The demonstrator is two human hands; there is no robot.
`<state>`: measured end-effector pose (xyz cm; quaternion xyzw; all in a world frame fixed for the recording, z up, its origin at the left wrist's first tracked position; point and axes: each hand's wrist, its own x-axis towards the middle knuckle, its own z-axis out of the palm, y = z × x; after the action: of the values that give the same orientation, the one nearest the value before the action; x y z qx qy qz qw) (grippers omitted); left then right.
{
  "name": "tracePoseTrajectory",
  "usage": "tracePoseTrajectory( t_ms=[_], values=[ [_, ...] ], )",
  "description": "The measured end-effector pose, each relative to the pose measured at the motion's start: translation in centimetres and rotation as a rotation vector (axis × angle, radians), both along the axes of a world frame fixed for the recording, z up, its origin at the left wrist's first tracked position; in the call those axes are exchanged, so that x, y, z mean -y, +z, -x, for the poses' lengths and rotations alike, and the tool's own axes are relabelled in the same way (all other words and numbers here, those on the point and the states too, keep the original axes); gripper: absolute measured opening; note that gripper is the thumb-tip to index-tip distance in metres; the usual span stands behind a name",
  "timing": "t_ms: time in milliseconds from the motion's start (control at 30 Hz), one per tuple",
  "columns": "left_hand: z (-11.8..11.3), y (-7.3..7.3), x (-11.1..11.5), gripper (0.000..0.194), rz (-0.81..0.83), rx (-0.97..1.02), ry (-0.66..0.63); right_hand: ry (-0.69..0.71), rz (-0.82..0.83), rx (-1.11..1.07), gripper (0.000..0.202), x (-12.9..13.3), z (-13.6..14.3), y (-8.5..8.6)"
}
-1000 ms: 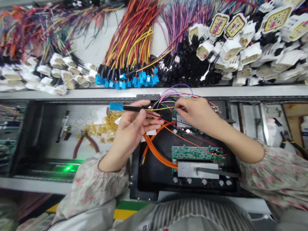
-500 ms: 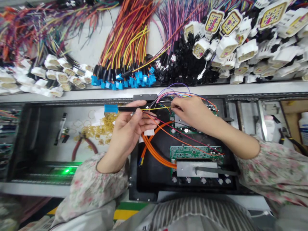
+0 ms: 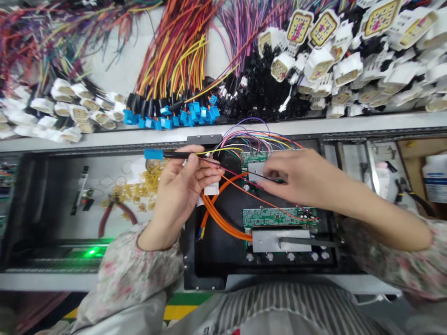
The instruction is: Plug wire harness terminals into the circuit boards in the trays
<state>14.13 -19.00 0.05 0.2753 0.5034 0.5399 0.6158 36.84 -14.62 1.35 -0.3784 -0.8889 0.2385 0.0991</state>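
My left hand [image 3: 179, 188] pinches the black sleeve of a wire harness between thumb and fingers. The harness's blue connector [image 3: 153, 154] sticks out to the left. From the sleeve, yellow, orange, red and dark wires spread rightward over an upper circuit board [image 3: 248, 158]. My right hand [image 3: 291, 174], slightly blurred, hovers over that board's metal plate [image 3: 256, 171]. Its thumb and forefinger are apart, with a dark wire [image 3: 260, 175] passing between them; no grip on it shows. Below lies a second green circuit board [image 3: 275, 216] with a grey metal plate [image 3: 300, 241].
Both boards sit in a black case [image 3: 216, 256]. Thick orange cables [image 3: 223, 223] curve inside it. At left are red-handled pliers [image 3: 103, 221] and yellow rubber bands [image 3: 148, 184]. Behind lie blue-connector harnesses [image 3: 190, 115] and white connectors [image 3: 316, 65]. A white bottle [image 3: 435, 174] stands far right.
My right hand has let go of the yellow wire and moved right and down toward the dark wire. My left hand still holds the harness. The whole view has shifted slightly.
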Motion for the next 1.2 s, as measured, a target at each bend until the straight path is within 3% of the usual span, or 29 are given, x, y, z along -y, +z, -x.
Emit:
tracePoseTrajectory(
  t_ms=[67,167,233,333,500,767,967,1100,1133,1200],
  values=[
    [-0.2,0.0,0.0,0.004,0.014,0.030,0.013,-0.028,-0.058,0.063,0.020,0.3,-2.6,0.2],
    [-0.8,0.2,0.0,0.006,0.033,0.055,0.013,-0.369,-0.189,0.043,0.015,-0.3,-6.6,-0.2],
    [-1.4,0.5,-0.2,0.007,0.031,0.057,0.001,-0.557,-0.092,-0.112,0.009,-0.8,-8.4,-0.9],
    [-2.5,1.1,-0.4,0.011,0.029,0.033,0.003,-0.646,0.142,-0.319,0.007,-1.1,-9.5,-2.1],
    [-3.6,1.7,-0.5,0.025,0.003,-0.019,0.030,-0.672,0.114,-0.301,0.005,-0.9,-9.3,-3.5],
    [-4.2,1.5,-0.5,0.018,-0.007,-0.026,0.094,-0.637,0.129,-0.293,0.003,-1.4,-9.3,-4.8],
    [-4.4,1.4,-0.8,0.021,-0.001,-0.038,0.109,-0.589,0.027,-0.174,0.024,0.3,-9.1,-2.2],
    [-4.5,1.2,-0.9,0.022,-0.008,-0.034,0.147,-0.278,0.016,-0.059,0.018,1.9,-8.8,-0.5],
    [-4.6,1.2,-0.9,0.023,-0.012,-0.031,0.156,-0.278,-0.011,-0.031,0.017,2.0,-8.8,-0.4],
    [-4.8,1.2,-0.8,0.025,-0.017,-0.025,0.174,-0.429,-0.082,-0.047,0.016,2.0,-9.0,-0.4]
  ],
)
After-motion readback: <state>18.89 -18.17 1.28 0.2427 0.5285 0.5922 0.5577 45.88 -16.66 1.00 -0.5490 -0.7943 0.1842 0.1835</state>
